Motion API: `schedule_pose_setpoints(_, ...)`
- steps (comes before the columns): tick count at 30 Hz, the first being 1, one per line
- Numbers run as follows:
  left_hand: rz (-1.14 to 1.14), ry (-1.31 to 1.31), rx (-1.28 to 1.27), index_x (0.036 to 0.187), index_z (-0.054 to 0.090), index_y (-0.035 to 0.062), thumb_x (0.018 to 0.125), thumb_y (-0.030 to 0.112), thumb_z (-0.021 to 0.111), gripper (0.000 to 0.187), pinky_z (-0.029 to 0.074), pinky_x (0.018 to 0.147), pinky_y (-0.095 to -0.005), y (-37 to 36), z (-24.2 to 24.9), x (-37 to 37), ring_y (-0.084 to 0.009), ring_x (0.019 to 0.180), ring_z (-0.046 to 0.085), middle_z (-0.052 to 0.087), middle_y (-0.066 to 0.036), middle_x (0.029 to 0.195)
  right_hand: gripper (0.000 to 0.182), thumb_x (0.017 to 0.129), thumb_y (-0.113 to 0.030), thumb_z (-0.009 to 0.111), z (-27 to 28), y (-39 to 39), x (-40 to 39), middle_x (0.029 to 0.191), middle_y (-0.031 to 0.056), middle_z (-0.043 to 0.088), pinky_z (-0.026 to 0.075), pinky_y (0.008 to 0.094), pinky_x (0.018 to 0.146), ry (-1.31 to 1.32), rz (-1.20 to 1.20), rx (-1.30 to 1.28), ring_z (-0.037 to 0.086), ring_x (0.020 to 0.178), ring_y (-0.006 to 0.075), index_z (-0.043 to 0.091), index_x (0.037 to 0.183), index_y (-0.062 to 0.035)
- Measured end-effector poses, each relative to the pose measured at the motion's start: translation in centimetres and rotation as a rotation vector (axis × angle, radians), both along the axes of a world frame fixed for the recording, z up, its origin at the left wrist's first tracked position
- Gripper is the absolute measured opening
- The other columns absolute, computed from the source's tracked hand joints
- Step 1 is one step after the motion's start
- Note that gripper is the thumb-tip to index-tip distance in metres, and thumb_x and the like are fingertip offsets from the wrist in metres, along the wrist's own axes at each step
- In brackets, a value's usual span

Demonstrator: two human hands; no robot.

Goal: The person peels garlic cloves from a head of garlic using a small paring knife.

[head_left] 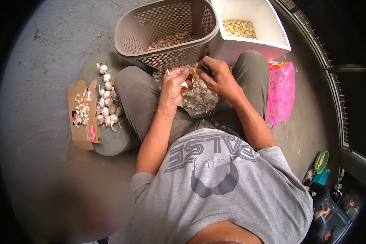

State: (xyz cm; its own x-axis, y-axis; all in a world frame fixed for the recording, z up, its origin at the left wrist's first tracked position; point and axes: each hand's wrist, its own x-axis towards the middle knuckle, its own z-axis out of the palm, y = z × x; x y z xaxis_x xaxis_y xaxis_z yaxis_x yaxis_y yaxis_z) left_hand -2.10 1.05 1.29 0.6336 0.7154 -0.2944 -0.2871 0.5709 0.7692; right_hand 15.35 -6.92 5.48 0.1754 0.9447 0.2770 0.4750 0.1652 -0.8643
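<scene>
My left hand [175,85] is closed on a piece of garlic [184,84], and a pale stem sticks up past the thumb. Close beside it, my right hand [219,77] grips a green-handled tool [207,70], probably a small knife; its blade cannot be made out. Below both hands, a heap of papery garlic skins [201,97] lies between my knees. Whole garlic bulbs [107,101] sit in a group on a round grey surface [116,142] at my left. Separated cloves [82,107] rest in an opened cardboard box [82,138] next to them.
Ahead stands a perforated plastic basket [128,51] with unpeeled cloves [173,40] inside. A white foam box [268,40] right of it holds peeled cloves [239,29]. A pink plastic bag [281,91] lies by my right knee. People and green and blue basins appear at lower right.
</scene>
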Motion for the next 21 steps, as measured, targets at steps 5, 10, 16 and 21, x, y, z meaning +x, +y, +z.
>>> schedule_pose_setpoints(5, -0.039, -0.048, -0.023, 0.101, 0.07, -0.0032, 0.102, 0.023, 0.067, 0.026, 0.051, 0.059, -0.0258, -0.2, -0.2, 0.1, -0.0121, 0.061, 0.061, 0.066, -0.005, 0.078, 0.013, 0.089, -0.005, 0.066, -0.8, 0.4, 0.5, 0.069, 0.0149, 0.056, 0.046, 0.0372, 0.059, 0.049, -0.117, -0.078, 0.051, 0.062, 0.0176, 0.059, 0.095, 0.0042)
schedule_pose_setpoints(10, -0.103, -0.179, -0.045, 0.101, 0.069, -0.0047, 0.102, 0.023, 0.067, 0.028, 0.052, 0.061, -0.0261, 0.0, -0.5, 0.1, -0.013, 0.062, 0.061, 0.064, -0.005, 0.075, 0.016, 0.088, -0.004, 0.067, -2.6, 0.6, 1.8, 0.071, 0.016, 0.058, 0.05, 0.0382, 0.062, -0.102, -0.092, -0.157, 0.059, 0.066, 0.0188, 0.062, 0.102, 0.0039)
schedule_pose_setpoints(16, -0.049, -0.066, 0.089, 0.101, 0.071, -0.0043, 0.1, 0.023, 0.071, 0.028, 0.051, 0.062, -0.0247, -0.2, 0.1, 0.2, -0.0103, 0.064, 0.061, 0.068, -0.006, 0.078, 0.016, 0.097, -0.009, 0.069, 0.3, -0.3, 1.5, 0.07, 0.0017, 0.061, 0.042, 0.0286, 0.05, 0.489, 0.066, -0.438, 0.053, 0.057, 0.0073, 0.069, 0.11, 0.0008)
schedule_pose_setpoints(21, -0.073, 0.005, 0.2, 0.095, 0.073, -0.003, 0.098, 0.022, 0.074, 0.026, 0.05, 0.062, -0.0226, -0.1, 0.3, 0.1, -0.0075, 0.065, 0.059, 0.071, -0.006, 0.08, 0.017, 0.101, -0.017, 0.07, -0.3, -0.1, 1.9, 0.068, -0.0028, 0.058, 0.035, 0.0238, 0.045, 0.543, 0.134, -0.377, 0.047, 0.051, 0.004, 0.069, 0.105, -0.0001)
